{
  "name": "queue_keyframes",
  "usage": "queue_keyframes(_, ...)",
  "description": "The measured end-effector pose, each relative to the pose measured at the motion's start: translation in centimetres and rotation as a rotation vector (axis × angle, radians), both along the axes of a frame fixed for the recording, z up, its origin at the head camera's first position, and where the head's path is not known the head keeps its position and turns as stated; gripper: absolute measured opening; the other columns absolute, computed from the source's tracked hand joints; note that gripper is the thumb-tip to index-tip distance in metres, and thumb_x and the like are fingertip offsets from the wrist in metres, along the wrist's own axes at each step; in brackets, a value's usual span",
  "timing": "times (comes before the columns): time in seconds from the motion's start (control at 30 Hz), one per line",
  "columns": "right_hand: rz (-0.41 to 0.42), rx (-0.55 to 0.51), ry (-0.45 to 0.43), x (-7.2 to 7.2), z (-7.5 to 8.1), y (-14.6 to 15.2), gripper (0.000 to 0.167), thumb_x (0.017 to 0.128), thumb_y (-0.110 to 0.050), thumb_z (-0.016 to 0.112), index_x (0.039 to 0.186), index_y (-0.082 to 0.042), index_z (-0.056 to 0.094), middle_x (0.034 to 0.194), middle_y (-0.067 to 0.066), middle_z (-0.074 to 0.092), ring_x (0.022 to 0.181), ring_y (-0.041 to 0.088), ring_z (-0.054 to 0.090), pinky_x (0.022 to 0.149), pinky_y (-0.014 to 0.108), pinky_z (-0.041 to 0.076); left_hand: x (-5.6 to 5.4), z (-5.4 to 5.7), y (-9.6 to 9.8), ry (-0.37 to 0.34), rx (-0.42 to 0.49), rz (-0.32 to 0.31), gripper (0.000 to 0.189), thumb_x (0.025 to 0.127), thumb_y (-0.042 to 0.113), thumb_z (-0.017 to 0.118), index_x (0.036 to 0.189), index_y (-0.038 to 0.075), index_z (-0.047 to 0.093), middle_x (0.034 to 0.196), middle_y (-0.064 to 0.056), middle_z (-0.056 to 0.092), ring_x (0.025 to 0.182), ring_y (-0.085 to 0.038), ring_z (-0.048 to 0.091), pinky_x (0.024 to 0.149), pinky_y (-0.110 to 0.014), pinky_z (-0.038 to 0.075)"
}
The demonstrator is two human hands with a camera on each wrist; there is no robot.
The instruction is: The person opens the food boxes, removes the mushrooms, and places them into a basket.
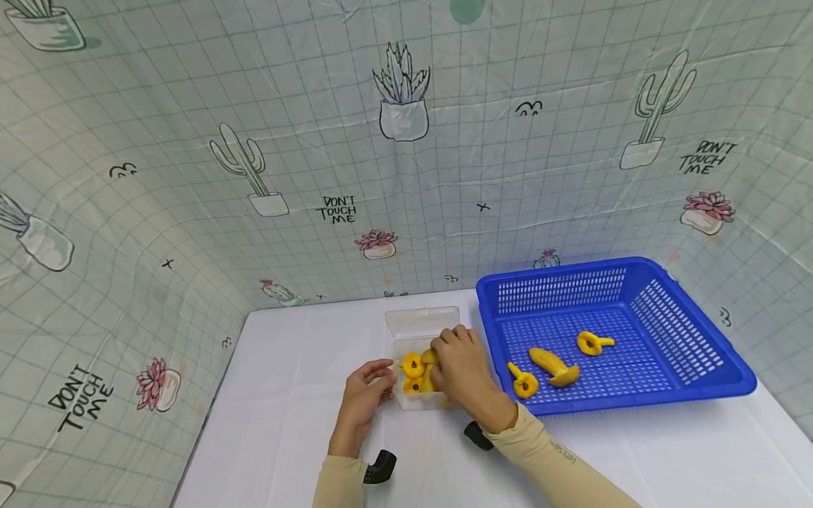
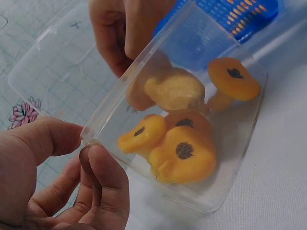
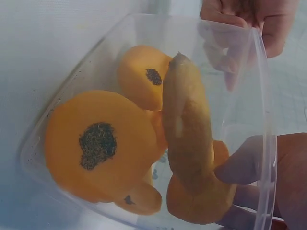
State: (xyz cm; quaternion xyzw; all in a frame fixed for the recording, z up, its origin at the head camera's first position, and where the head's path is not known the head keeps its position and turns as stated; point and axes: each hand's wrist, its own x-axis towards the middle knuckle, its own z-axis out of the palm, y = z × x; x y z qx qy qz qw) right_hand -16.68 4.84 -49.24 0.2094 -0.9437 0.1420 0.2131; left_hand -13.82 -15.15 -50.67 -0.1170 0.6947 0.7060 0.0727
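Note:
A clear plastic box (image 1: 413,403) stands on the white table with its lid (image 1: 422,322) raised at the back. Several yellow model mushrooms (image 1: 413,365) lie in it, their caps dark in the centre. My left hand (image 1: 362,401) pinches the box's rim at the left side, thumb against fingers in the left wrist view. Reaching over the right side, my right hand (image 1: 466,368) has its fingers inside the box. They grip one mushroom (image 3: 187,120) near its cap, its stem lying across the others in the right wrist view.
A blue plastic basket (image 1: 635,404) stands to the right of the box. Inside it are three yellow mushrooms, one larger mushroom (image 1: 551,365) between two smaller ones. Patterned cloth (image 1: 305,141) hangs behind the table and along its sides.

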Motion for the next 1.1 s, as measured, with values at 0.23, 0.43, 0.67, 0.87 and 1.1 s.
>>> queue_keyframes(0.23, -0.017, -0.032, 0.007, 0.0, 0.2, 0.0, 0.018, 0.079, -0.01, 0.082, 0.096, -0.003, 0.079, 0.093, 0.01, 0.071, 0.09, 0.03, 0.058, 0.083, 0.044, 0.048, 0.0, 0.1, 0.0, -0.002, -0.004, 0.0, 0.036, 0.096, -0.004, 0.067, 0.131, -0.012, 0.062, 0.099, -0.005, 0.062, 0.074, -0.012, 0.058, 0.065, -0.02, 0.055)
queue_keyframes(0.43, -0.039, -0.065, 0.046, -0.2, 0.1, 0.0, 0.01, 0.084, -0.006, 0.083, 0.094, -0.006, 0.08, 0.092, 0.008, 0.074, 0.089, 0.029, 0.06, 0.082, 0.043, 0.049, 0.0, 0.2, 0.2, -0.007, -0.002, 0.008, 0.036, 0.097, -0.003, 0.066, 0.132, -0.012, 0.062, 0.1, -0.006, 0.062, 0.074, -0.012, 0.058, 0.065, -0.02, 0.056)
queue_keyframes(0.67, -0.02, -0.123, 0.101, 0.3, 0.3, 0.3, 0.009, 0.086, -0.005, 0.085, 0.092, -0.009, 0.08, 0.09, 0.005, 0.074, 0.089, 0.026, 0.061, 0.083, 0.042, 0.051, 0.0, 0.3, 0.2, -0.003, 0.005, 0.006, 0.037, 0.097, -0.002, 0.067, 0.132, -0.012, 0.061, 0.1, -0.006, 0.063, 0.075, -0.012, 0.058, 0.065, -0.02, 0.056)
queue_keyframes(0.87, 0.05, -0.209, 0.208, 1.2, 1.4, 0.9, 0.009, 0.087, -0.005, 0.085, 0.094, -0.009, 0.081, 0.09, 0.003, 0.074, 0.091, 0.026, 0.062, 0.084, 0.042, 0.052, -0.1, 0.2, 0.1, -0.009, -0.004, 0.011, 0.036, 0.097, -0.002, 0.067, 0.131, -0.011, 0.063, 0.099, -0.005, 0.062, 0.075, -0.012, 0.058, 0.066, -0.02, 0.056)
queue_keyframes(1.1, 0.084, -0.234, 0.224, 2.2, 2.8, 1.9, 0.013, 0.086, -0.006, 0.087, 0.097, -0.01, 0.082, 0.092, 0.002, 0.075, 0.093, 0.026, 0.063, 0.082, 0.042, 0.051, 0.0, 0.1, 0.2, -0.012, -0.003, 0.022, 0.035, 0.096, -0.003, 0.067, 0.13, -0.01, 0.064, 0.098, -0.006, 0.063, 0.075, -0.013, 0.058, 0.066, -0.02, 0.056)
